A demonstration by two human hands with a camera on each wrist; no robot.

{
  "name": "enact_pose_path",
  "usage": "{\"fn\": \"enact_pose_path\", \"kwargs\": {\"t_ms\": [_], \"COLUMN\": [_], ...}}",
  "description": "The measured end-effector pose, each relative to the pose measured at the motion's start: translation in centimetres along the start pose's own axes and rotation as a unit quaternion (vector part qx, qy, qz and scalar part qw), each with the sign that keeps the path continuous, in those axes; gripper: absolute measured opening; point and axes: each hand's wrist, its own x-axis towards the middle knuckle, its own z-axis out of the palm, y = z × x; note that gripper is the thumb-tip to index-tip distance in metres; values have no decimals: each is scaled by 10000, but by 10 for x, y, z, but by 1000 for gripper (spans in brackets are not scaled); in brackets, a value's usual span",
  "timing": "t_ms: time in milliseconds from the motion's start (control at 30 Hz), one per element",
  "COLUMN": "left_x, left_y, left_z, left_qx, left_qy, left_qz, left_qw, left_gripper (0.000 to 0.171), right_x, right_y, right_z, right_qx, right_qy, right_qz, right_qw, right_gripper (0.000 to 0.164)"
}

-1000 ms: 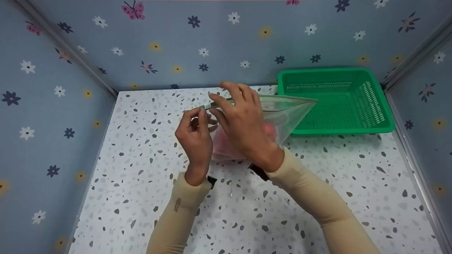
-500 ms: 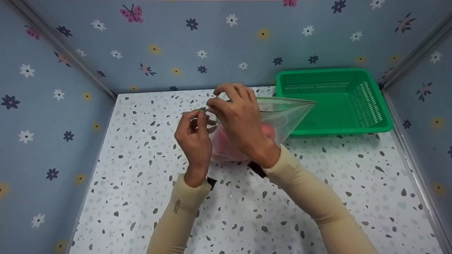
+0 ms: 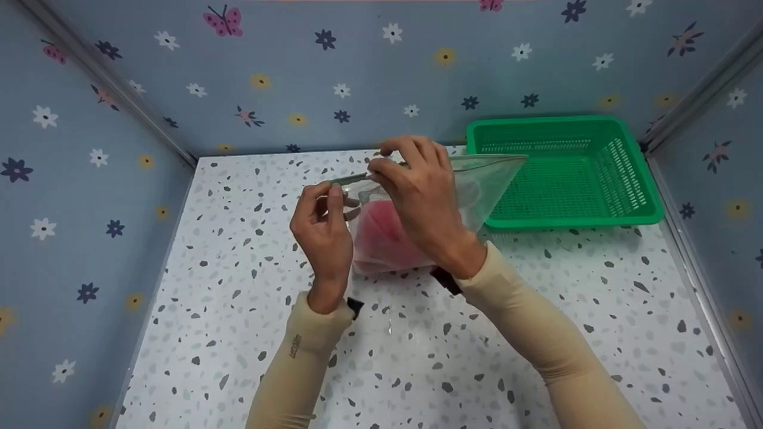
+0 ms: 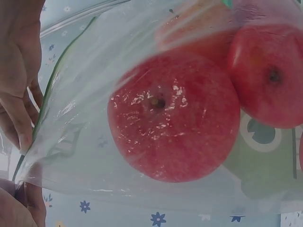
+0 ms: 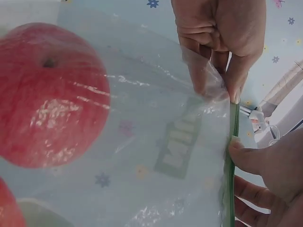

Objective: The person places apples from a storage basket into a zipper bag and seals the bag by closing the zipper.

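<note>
A clear zip bag (image 3: 492, 182) with a green zip strip along its top hangs between my hands, over the table. Inside it are several red apples (image 4: 173, 116); in the head view they show as a pink-red patch through the plastic. My left hand (image 3: 325, 232) pinches the left end of the strip between thumb and fingers. My right hand (image 3: 423, 193) pinches the strip a little further right, its index finger raised and bent. Beyond the right hand, the two edges of the bag's top lie close together; whether they are sealed I cannot tell.
A green plastic basket (image 3: 566, 223) with slotted walls stands at the back right, behind the bag's right corner. The speckled white table (image 3: 417, 357) is bounded by flower-patterned panels (image 3: 369, 77) at the back and both sides.
My right hand first slides left, close to the left hand, then back right along the strip, uncovering more of its left end. The bag's top edges at the right have drawn closer together.
</note>
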Motion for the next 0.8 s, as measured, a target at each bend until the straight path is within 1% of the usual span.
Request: {"fn": "enact_pose_path", "kwargs": {"t_ms": [200, 400, 733, 800], "left_x": [2, 4, 5, 6], "left_y": [0, -1, -4, -5], "left_z": [-1, -3, -7, -7], "left_qx": [43, -46, -5, -9], "left_qy": [-3, 26, 58, 64], "left_qz": [-52, -73, -123, -122], "left_qw": [10000, 10000, 9999, 9999], "left_gripper": [10, 9, 9, 9], "right_x": [-2, -4, -8, -9], "right_y": [5, 14, 32, 34], "right_z": [-2, -4, -9, -11], "right_qx": [-95, -142, -63, -44], "right_qy": [190, 380, 708, 719], "right_qz": [-82, -190, -175, -141], "right_qw": [9997, 9990, 9973, 9973], "right_gripper": [19, 21, 20, 20]}}
